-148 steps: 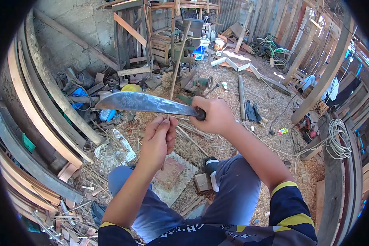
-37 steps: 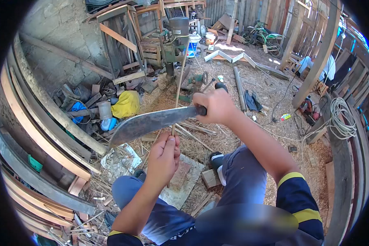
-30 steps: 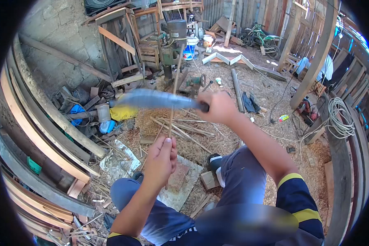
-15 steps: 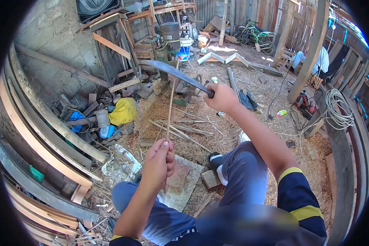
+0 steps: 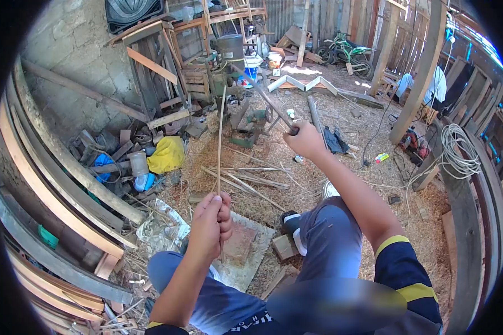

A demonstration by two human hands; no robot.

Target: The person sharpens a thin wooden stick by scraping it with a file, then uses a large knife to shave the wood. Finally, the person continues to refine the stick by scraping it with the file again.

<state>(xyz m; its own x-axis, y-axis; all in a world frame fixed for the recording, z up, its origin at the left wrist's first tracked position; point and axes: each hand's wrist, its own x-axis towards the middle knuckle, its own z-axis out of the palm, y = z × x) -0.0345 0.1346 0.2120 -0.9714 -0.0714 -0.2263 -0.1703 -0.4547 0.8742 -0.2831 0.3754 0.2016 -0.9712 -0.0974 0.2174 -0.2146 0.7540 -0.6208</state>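
My left hand is closed around the lower part of a thin wooden stick, which stands nearly upright with its top end free. My right hand grips the handle of a machete. Its long blade slants up and to the left, seen almost edge-on, with the tip in front of the dark drum. Blade and stick appear apart. On the ground beyond my left hand lie several loose sticks.
A wooden block sits beside my foot. Rags and scrap, including a yellow cloth, are heaped at left near curved planks. A coil of rope hangs at right. Another person is at the far right behind a post.
The stick has swung from leaning right to nearly upright. The machete blade has turned more edge-on, its tip moving right and away from the stick. My right hand has shifted slightly right and lower.
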